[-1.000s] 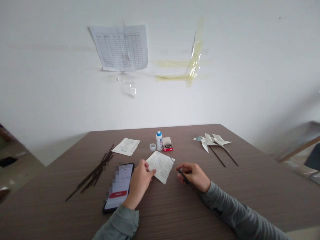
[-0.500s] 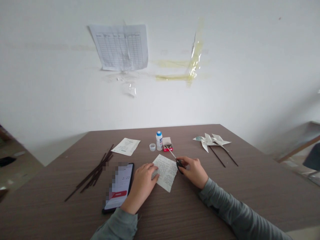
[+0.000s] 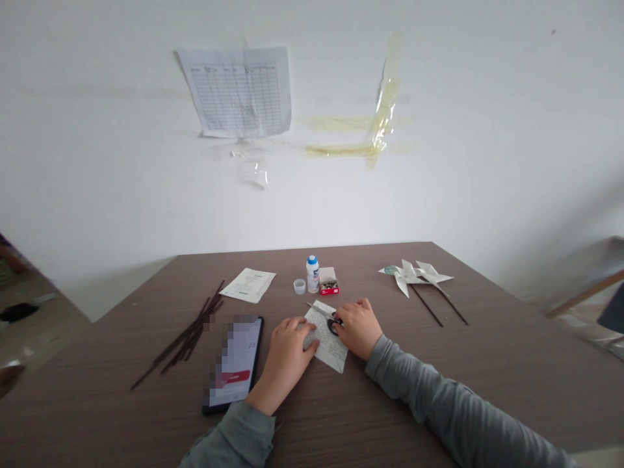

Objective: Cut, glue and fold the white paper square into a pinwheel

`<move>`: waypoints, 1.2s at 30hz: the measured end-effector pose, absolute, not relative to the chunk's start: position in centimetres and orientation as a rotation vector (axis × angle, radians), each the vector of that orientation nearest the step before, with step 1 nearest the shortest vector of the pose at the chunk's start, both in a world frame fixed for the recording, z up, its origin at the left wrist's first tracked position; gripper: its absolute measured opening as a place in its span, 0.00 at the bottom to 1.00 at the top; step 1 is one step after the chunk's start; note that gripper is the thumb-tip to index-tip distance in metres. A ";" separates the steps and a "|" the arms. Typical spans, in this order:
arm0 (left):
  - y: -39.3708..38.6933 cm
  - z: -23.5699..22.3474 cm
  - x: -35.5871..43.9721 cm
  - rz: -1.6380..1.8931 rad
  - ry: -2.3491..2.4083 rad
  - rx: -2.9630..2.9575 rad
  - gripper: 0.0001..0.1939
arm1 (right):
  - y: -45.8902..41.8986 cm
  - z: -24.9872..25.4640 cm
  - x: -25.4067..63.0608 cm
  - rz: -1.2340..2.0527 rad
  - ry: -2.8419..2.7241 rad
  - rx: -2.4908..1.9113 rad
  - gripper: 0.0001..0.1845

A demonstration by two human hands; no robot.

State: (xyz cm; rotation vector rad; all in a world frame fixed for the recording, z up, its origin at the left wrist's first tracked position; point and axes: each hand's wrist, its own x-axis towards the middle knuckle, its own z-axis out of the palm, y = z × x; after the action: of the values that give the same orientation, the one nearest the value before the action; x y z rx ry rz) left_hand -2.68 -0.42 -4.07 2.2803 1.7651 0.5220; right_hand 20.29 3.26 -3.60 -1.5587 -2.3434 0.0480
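One sheet of handwritten paper (image 3: 332,355) lies on the table (image 3: 468,383) in front of the person, turned at an angle, with one corner toward the near edge. A pair of scissors (image 3: 334,326) with black handles lies over its upper part, the blades pointing away and to the left; whether the blades are parted is too small to tell. The right hand (image 3: 359,328) is closed around the handles, at the paper's right side. The left hand (image 3: 290,348) rests on the paper's left side, thumb and fingers spread apart, the thumb on the written surface.

Just beside the left wrist lies a phone (image 3: 238,376) with its screen lit, part of it masked by blocks. Farther left is a loose bundle of thin dark sticks (image 3: 188,335), and beyond the phone some pale paper (image 3: 248,285) lies flat.

Behind the sheet stand a small translucent cup (image 3: 299,286), an upright white bottle (image 3: 312,276) with a blue cap, and a red box (image 3: 329,290), its lid raised and small pieces inside. To the right, two paper pinwheels (image 3: 402,276) on dark sticks lie close together, their sticks pointing toward the near right.

On the wall (image 3: 463,162) hang a printed grid sheet (image 3: 238,94) and strips of yellowed tape (image 3: 385,110).
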 end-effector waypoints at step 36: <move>-0.6 -3.7 -2.2 0.662 1.734 2.223 0.10 | 4.4 -5.5 23.5 0.464 -2.347 -1.285 0.13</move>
State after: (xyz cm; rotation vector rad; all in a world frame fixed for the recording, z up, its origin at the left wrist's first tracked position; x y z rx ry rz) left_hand -2.24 -0.59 -3.65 2.2229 1.7340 0.6622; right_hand 23.46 4.42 -5.52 -1.2846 -2.3475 0.4641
